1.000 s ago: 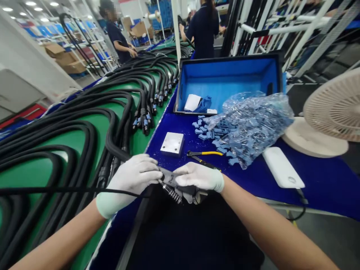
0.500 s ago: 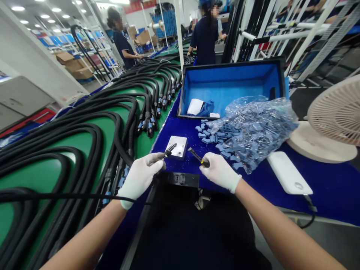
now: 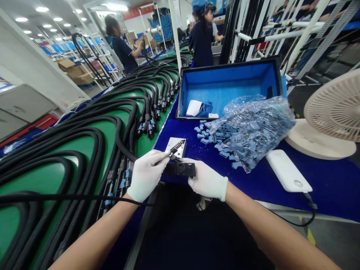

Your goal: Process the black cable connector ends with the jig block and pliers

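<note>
White-gloved right hand point(image 3: 206, 180) holds one black block point(image 3: 180, 169).

The left hand point(image 3: 147, 176), in a white glove, pinched a small toothed dark piece point(image 3: 176, 147) just above a white metal block point(image 3: 172, 143) on the blue-covered bench point(image 3: 281, 202), and a thin black cable point(image 3: 84, 200) ran toward that hand. The gloved right hand point(image 3: 206, 180) gripped a flat black rectangular piece point(image 3: 180, 169). Beyond them lay a clear plastic bag point(image 3: 253, 131) of blue plastic parts, some spilled beside it, next to a blue-lined crate point(image 3: 225, 80). Black cables point(image 3: 123, 138) with blue-banded connectors point(image 3: 149, 129) curved across the green table point(image 3: 36, 180). A co-worker point(image 3: 201, 41) stood further off.
</note>
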A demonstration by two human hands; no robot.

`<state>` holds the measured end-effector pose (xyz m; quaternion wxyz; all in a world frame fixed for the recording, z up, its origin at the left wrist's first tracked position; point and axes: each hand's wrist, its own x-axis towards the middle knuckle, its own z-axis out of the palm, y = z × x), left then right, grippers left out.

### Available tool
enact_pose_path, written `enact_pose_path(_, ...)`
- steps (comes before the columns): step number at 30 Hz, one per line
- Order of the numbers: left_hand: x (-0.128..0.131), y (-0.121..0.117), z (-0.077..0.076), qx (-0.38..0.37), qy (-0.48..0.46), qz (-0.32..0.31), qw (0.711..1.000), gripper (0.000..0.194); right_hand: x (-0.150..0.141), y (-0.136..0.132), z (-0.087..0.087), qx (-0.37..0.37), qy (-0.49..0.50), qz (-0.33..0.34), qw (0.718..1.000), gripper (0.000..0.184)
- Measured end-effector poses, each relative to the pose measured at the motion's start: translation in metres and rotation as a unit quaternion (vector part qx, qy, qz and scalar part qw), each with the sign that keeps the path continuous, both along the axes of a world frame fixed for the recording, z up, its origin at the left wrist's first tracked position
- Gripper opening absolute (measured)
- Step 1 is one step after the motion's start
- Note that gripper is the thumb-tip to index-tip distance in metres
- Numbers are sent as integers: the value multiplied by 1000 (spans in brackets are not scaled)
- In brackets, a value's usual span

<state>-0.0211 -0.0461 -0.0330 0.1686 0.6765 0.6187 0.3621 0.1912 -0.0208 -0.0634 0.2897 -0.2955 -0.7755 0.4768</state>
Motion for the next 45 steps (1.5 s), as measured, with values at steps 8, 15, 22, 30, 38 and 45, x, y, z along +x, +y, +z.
enact_pose_path(8,-9,4,-13,86,199,-39,975,28,2,-3,2,2,8,-9,1000,59)
enact_pose_path(15,-4,2,-13,89,177,-66,978,28,3,-2,-7,68,-22,-15,997,21)
enact_pose_path(22,1,25,19,-121,-19,-56,991,50,-3,-5,-20,113,-64,-61,990,11)
enact_pose_path(30,-5,53,20,-189,-41,-128,973,45,-2,-7,-25,22,-86,-120,989,26)
enact_pose_path(38,6,50,18,-122,41,-112,985,43,-14,5,-46,62,-103,-158,980,6)
enact_pose_path(45,7,53,23,-122,-13,-47,991,48,24,13,-24,96,-172,-142,970,29)
